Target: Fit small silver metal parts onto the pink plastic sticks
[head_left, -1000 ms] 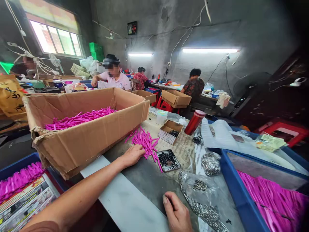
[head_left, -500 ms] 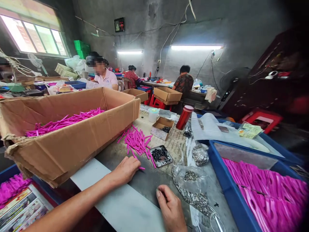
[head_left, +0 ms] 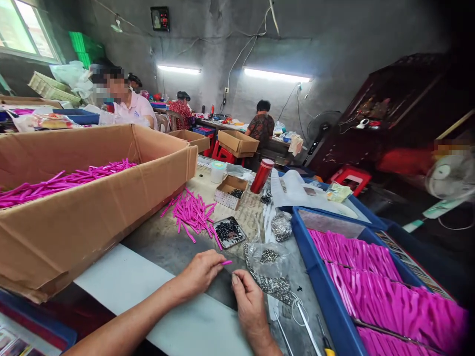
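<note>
My left hand rests on the grey table and pinches a short pink tube whose tip sticks out toward my right hand. My right hand lies just beside it, fingers curled, thumb and forefinger pressed together near the tube's end; whatever they hold is too small to make out. A loose pile of pink tubes lies further back on the table. Next to that pile sits a small metal tray of dark small parts. A clear bag of small silvery parts lies right of my hands.
A big cardboard box with pink tubes fills the left. A blue bin of pink pieces stands at the right. A small carton, a white cup and a red flask stand further back. Other people sit at far tables.
My left hand drew back from the tube pile with one pink tube and came close to my right hand. The camera swung to the right.
</note>
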`<act>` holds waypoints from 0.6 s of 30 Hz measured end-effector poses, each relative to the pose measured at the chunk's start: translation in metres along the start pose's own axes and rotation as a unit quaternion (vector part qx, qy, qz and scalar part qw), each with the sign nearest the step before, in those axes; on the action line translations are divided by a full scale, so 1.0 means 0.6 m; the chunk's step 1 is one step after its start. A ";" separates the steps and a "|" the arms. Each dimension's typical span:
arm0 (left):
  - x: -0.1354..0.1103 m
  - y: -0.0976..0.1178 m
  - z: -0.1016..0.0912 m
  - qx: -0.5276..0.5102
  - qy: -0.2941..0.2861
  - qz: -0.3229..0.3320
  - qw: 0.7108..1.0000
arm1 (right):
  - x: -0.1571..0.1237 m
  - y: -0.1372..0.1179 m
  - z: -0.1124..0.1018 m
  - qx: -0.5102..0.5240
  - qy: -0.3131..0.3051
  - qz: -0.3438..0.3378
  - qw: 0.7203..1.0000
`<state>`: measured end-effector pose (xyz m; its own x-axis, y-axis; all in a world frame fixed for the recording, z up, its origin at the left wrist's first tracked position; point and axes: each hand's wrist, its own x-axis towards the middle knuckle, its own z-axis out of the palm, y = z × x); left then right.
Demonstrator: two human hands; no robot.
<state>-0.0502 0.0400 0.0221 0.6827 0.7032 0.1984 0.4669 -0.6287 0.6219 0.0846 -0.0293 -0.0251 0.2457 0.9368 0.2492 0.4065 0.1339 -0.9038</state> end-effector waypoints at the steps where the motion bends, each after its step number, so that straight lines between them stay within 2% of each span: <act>1: 0.006 -0.002 0.000 -0.008 0.013 -0.012 1.000 | 0.001 -0.001 -0.001 -0.007 0.004 -0.005 1.000; 8: 0.028 -0.030 0.010 -0.026 0.123 -0.061 0.990 | 0.030 -0.042 -0.036 -0.127 0.009 -0.081 0.989; 12: 0.025 -0.046 0.017 -0.030 0.153 -0.065 0.986 | 0.079 -0.065 -0.057 -0.219 -0.040 -0.119 0.968; 15: 0.022 -0.054 0.020 -0.038 0.164 -0.065 0.984 | 0.125 -0.066 -0.055 -0.314 -0.090 -0.131 0.936; 18: 0.021 -0.059 0.022 -0.042 0.175 -0.065 0.982 | 0.165 -0.058 -0.041 -0.442 -0.159 -0.107 0.876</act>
<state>-0.0508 0.0669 -0.0076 0.3793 0.8559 0.3516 0.4801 -0.5069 0.7160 0.1166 0.0505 0.0395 -0.1200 0.9823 0.1438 0.9707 0.1465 -0.1906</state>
